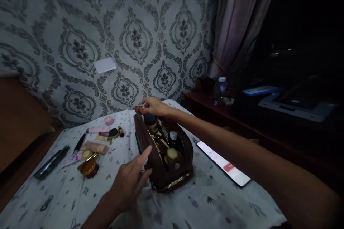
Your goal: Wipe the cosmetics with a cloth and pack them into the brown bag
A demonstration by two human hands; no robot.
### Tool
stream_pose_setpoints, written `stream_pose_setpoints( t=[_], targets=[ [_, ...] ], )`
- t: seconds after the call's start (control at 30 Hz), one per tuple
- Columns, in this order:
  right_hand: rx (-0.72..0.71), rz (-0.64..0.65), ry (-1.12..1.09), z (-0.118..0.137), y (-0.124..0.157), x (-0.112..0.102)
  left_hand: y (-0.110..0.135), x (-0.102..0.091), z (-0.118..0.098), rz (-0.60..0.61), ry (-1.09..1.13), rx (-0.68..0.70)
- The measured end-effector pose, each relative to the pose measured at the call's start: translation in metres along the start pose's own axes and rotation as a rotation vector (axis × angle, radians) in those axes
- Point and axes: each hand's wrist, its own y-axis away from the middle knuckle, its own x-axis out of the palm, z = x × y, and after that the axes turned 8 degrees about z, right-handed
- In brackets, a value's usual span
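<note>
A dark brown cosmetic bag point(146, 150) stands unzipped on the patterned cloth. Inside are a dark-lidded jar point(149, 118), a bottle with a pale cap point(173, 136) and a round yellowish-lidded container point(172, 154). At the bag's far end, my right hand point(153, 106) is closed on its brown edge, the fingertips partly hidden. My left hand point(131, 177) rests against the bag's near left side, index finger and thumb stretched apart, holding nothing. Left of the bag lie a gold open compact point(88, 167), a beige tube point(94, 147) and a dark round lid point(113, 133).
More cosmetics lie on the left, including a pink jar point(109, 120) and a dark green bottle point(51, 162). A lit phone point(224, 164) lies right of the bag, under my right forearm. Behind stand a patterned wall point(134, 39) and a dark red ledge with a plastic bottle point(220, 86).
</note>
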Motion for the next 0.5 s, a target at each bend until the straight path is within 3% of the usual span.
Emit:
stream_pose_setpoints(
  t=[0.1,0.27,0.4,0.5],
  targets=[
    [-0.089,-0.174,-0.141,0.011,0.022,0.0,0.015,0.007,0.009,-0.027,0.059,-0.139],
    [-0.274,-0.229,-0.207,0.051,0.083,0.022,0.049,0.016,0.037,-0.019,0.063,-0.305],
    [-0.434,-0.141,-0.269,0.084,0.127,0.064,0.08,0.015,0.052,0.144,0.054,-0.228],
    [-0.531,-0.005,-0.381,0.098,0.14,0.106,0.101,0.019,0.058,0.171,0.017,-0.131]
  ],
)
